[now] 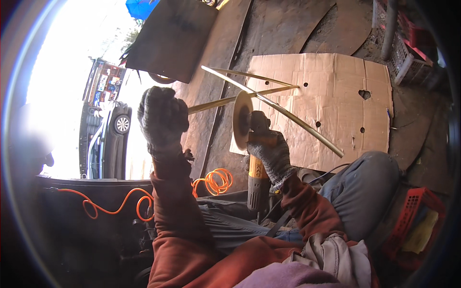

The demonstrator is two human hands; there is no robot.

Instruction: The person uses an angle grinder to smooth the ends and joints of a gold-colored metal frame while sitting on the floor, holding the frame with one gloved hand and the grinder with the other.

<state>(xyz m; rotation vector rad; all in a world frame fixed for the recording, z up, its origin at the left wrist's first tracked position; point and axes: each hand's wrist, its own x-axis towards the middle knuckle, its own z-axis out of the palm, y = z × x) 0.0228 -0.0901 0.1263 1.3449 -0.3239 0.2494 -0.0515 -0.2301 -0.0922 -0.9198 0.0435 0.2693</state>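
My left hand (163, 117), in a dark knitted glove, is closed around one end of a brass-coloured metal tube frame (302, 122). Its thin tubes meet at angles, and one long tube slants down to the right over the cardboard. In a grey knitted glove, my right hand (272, 154) grips a yellow and black angle grinder (258, 185) near its head. The grinder's round disc (240, 120) stands edge-up close to the tube running from my left hand. Whether disc and metal touch, I cannot tell.
Under the frame lies a flat cardboard sheet (345, 110) with holes. An orange coiled hose (218, 182) lies by my left forearm. Crates stand at the right: a red one (408, 221) near and a grey one (408, 62) far. A dark panel (170, 36) stands far left; beyond is a car (115, 139).
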